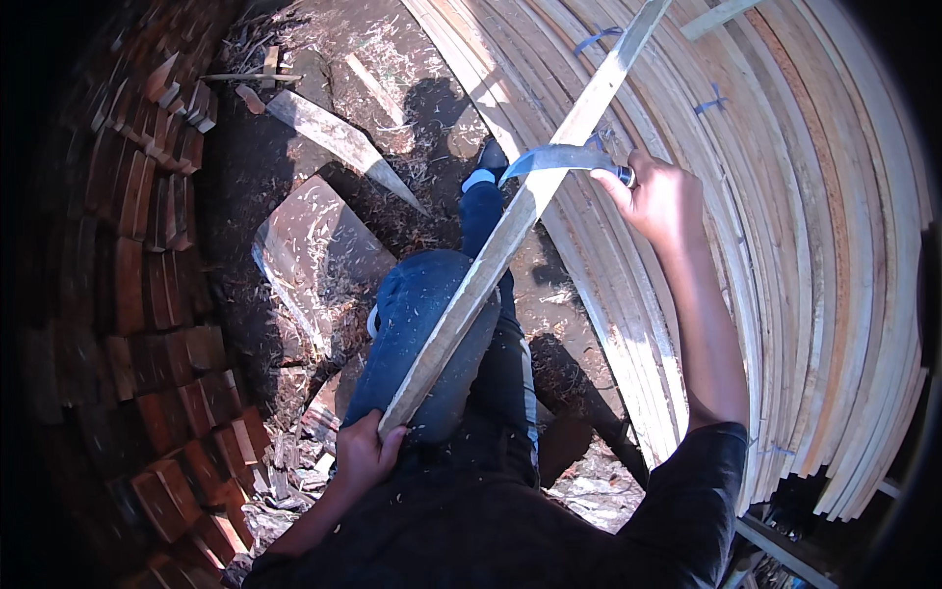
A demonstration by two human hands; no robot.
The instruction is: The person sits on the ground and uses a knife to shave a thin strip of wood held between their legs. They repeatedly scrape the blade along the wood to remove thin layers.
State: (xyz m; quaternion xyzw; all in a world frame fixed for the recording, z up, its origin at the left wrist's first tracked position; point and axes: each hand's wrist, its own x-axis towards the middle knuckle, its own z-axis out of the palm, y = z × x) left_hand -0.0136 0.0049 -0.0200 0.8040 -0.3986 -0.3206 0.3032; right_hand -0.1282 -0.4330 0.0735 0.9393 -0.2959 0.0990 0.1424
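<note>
A long wooden slat [491,265] runs slantwise from my lap up to the far right, crossing above my bent left leg. Its near end is in my left hand [368,454], with the thumb and fingers closed round it. My right hand [659,196] is wrapped round the handle of a curved knife [554,159]. The bluish blade lies across the slat's upper part, and its tip points left. Most of the handle is hidden inside my fist. Whether the edge bites into the wood I cannot tell.
Long boards [785,245] lie stacked on the right, some tied with blue strips. Short reddish wood blocks [162,501] are piled along the left. A flat slab [324,240] and a pointed board [334,133] rest on dirt strewn with shavings.
</note>
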